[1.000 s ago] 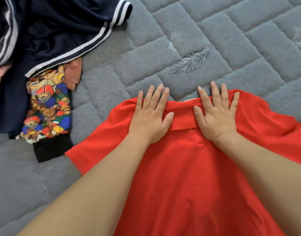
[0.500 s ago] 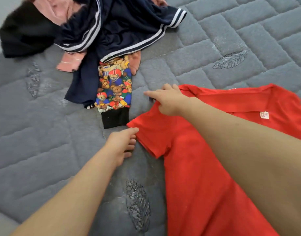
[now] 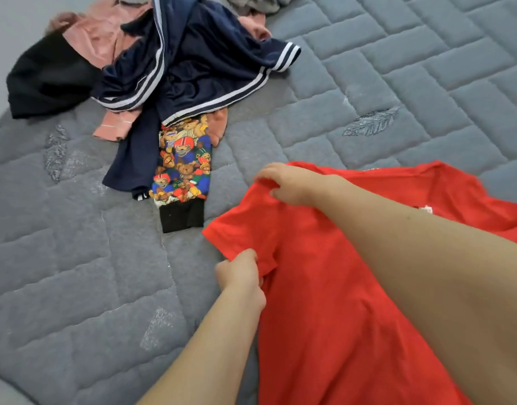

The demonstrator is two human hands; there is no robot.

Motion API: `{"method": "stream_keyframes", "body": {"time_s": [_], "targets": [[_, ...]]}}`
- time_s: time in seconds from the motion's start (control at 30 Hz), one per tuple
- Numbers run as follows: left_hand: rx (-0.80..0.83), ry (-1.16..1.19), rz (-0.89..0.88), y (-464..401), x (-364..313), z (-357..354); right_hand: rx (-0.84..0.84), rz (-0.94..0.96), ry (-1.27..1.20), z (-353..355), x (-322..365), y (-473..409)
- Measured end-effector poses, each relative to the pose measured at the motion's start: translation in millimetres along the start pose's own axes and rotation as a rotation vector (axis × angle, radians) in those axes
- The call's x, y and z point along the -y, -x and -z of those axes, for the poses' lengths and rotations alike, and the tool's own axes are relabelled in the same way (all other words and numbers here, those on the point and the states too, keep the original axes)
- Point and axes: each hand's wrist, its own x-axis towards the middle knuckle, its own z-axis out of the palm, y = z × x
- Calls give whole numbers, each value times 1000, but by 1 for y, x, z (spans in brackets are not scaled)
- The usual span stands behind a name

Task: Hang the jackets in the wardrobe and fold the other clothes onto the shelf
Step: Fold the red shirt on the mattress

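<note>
Head view: left hand [image 3: 241, 274] pinches the red polo shirt's [image 3: 333, 302] near sleeve hem, right hand [image 3: 286, 184] pinches its shoulder, on the grey quilted mattress [image 3: 76, 287].

Soft, even light falls on the grey quilted mattress [image 3: 397, 83] with only faint shadows and no glare, the picture slightly soft all over, its quilted lines bowing toward the edges from the wide lens, and the near forearms looming large and blurred.
</note>
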Motion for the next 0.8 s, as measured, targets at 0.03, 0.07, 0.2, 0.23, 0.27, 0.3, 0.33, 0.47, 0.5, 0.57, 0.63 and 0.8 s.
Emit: {"method": "stream_keyframes", "body": {"time_s": [0.03, 0.07, 0.2, 0.23, 0.27, 0.3, 0.33, 0.47, 0.5, 0.57, 0.63, 0.8], "targets": [[-35, 43, 73, 1, -2, -2, 4, 7, 1, -1, -3, 1], [-54, 78, 121, 0, -6, -3, 9, 20, 0, -3, -3, 0], [7, 66, 209, -6, -18, 0, 61, 28, 77, -21, 12, -21], [30, 32, 209, -6, -20, 2, 69, 10, 103, -25, 16, -27], [44, -1, 192, -6, -21, 4, 68, -3, 125, -26, 20, -32], [47, -29, 140, -7, -21, 6, 58, -3, 140, -26, 25, -38], [43, -53, 43, -7, -22, 7, 51, 6, 144, -23, 29, -42], [-28, -409, -673, 4, -17, 2, -33, -70, 12, 8, 23, -34], [-18, -548, -824, 10, -15, -5, -59, -112, -65, 18, 12, -24], [120, -850, -972, 25, -9, -27, -118, -189, -153, 37, -20, 3], [330, -1136, -982, 39, 3, -52, -234, -251, -120, 53, -58, 32], [174, -1268, -1323, 27, 4, -100, -448, -463, 172, 25, -126, 92]]}}
